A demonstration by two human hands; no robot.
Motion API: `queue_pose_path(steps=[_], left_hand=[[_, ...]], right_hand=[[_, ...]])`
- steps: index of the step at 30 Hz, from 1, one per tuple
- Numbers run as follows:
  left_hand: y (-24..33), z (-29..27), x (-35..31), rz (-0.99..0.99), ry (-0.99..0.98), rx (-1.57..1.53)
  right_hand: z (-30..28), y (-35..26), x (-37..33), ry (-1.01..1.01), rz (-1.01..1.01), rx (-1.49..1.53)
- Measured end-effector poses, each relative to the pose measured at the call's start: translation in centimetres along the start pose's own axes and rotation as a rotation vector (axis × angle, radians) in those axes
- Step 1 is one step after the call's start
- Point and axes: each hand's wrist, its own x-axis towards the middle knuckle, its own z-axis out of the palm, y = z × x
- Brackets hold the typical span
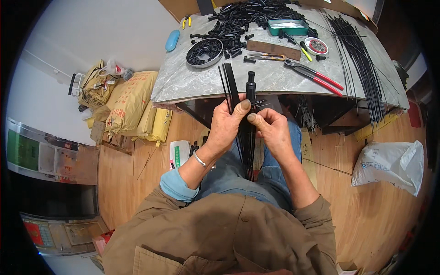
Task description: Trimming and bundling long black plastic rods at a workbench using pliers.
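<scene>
My left hand [223,129] is closed round a bundle of thin black rods [232,85] that hang down between my knees. A stepped black tubular piece [250,87] stands upright at the left hand's thumb. Several short thin ends [260,104] stick out sideways just below that piece. Beside them my right hand [276,135] is closed, thumb and forefinger pinched together. What lies in this pinch is too small to make out. Both hands are in front of the table's near edge, above my lap.
On the grey table [178,82] lie a heap of black tubular pieces [247,18], a round tin [205,52], a green tray [288,27], scissors [270,57], red-handled pincers [314,76] and long black rods [360,59]. Yellow sacks [133,103] stand left, a white bag [389,167] right.
</scene>
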Motion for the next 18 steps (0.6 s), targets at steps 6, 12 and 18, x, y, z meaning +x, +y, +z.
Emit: queue_pose_path(steps=[6,12,18], left_hand=[[0.5,-0.4,0.2,0.049,-0.025,0.185],[0.7,-0.3,0.3,0.023,-0.045,0.103],[0.6,-0.8,0.3,-0.019,-0.097,0.0]], right_hand=[[0.7,-0.4,-0.3,0.071,-0.06,-0.077],[0.3,-0.8,-0.4,0.042,-0.057,-0.056],[-0.6,-0.3,0.0,-0.038,0.068,0.125]])
